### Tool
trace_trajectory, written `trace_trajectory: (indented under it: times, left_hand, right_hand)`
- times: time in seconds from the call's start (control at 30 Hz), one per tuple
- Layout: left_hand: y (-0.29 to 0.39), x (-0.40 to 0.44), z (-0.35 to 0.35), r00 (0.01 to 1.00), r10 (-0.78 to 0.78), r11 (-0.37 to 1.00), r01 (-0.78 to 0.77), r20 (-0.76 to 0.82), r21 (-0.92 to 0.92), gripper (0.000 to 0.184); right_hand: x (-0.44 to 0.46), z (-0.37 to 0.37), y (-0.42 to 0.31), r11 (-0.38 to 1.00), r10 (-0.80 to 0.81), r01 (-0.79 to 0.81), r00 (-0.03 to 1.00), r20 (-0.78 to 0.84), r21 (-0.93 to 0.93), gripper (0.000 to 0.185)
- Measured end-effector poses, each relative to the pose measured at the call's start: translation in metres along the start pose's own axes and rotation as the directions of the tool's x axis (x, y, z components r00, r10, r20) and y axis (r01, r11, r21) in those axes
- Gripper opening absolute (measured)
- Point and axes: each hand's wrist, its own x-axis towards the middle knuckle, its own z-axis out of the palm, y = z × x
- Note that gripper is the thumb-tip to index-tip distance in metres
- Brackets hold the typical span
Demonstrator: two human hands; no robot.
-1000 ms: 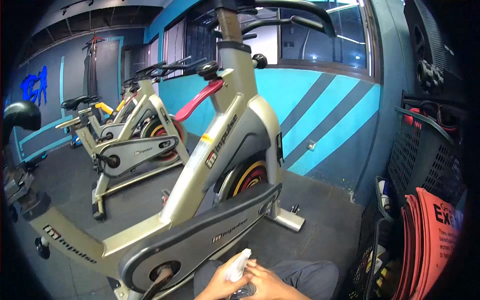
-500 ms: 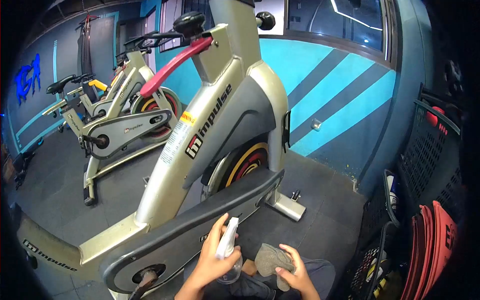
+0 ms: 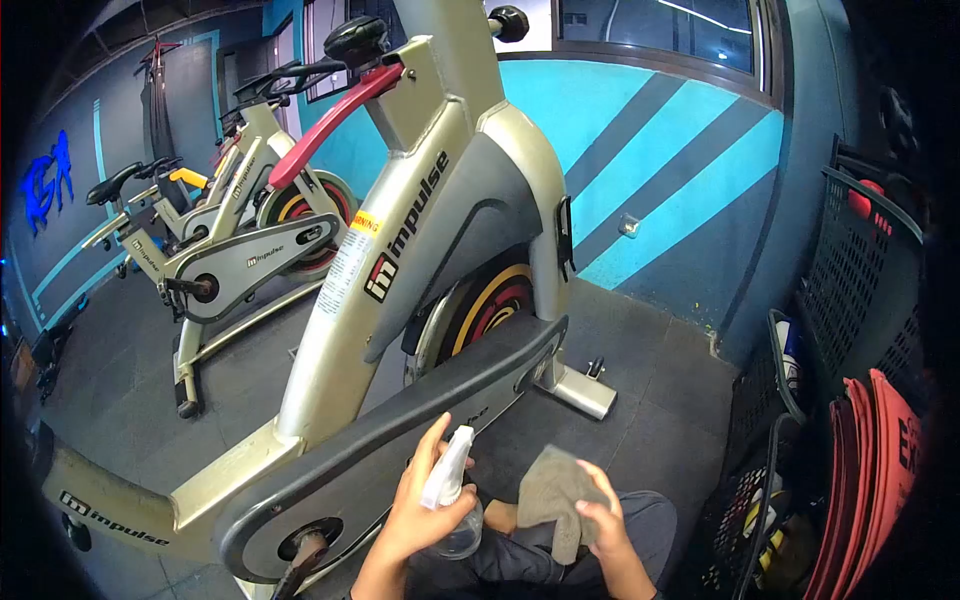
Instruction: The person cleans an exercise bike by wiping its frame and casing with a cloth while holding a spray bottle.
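My left hand (image 3: 422, 505) is wrapped round a clear spray bottle (image 3: 462, 530) with a white trigger head (image 3: 449, 470), held upright in front of the bike's lower cover. In my right hand (image 3: 601, 512) is a grey-brown cloth (image 3: 552, 497), pinched between thumb and fingers, its lower end hanging down. Both hands are above my lap. Just beyond them stands the exercise bike (image 3: 345, 300), with a silver frame, a dark grey chain guard (image 3: 400, 465) and a red lever (image 3: 330, 125). The cloth and the bottle are apart from the bike.
More exercise bikes (image 3: 230, 245) stand at the left back. Close on my right are dark plastic baskets (image 3: 865, 265) and red folded sheets (image 3: 875, 470). A blue striped wall (image 3: 660, 170) rises behind the bike. The bike's crank (image 3: 305, 560) sticks out at lower left.
The cloth has been lifted slightly and hangs more spread out in my right hand. My left hand keeps its hold on the spray bottle. The view has shifted a little.
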Motion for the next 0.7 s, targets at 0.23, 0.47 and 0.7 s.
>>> trace_trajectory:
  times: [0.23,0.47,0.7]
  left_hand:
    - [-0.03,-0.015,-0.004,0.987,0.131,0.976,-0.146,0.096,0.162,0.089]
    - [-0.086,-0.022,-0.006,0.988,0.113,0.965,-0.134,0.103,0.227,0.083]
    - [-0.103,-0.02,-0.005,0.989,0.08,0.982,-0.1,0.124,0.16,0.082]
  right_hand:
    - [0.034,-0.016,-0.001,0.696,0.088,0.022,0.989,-0.115,0.718,0.064]
    - [0.129,0.061,-0.063,0.543,-0.537,0.689,0.724,0.433,-0.48,0.065]
    - [0.172,0.102,-0.015,-0.087,-0.304,0.779,0.573,0.761,-0.621,0.065]
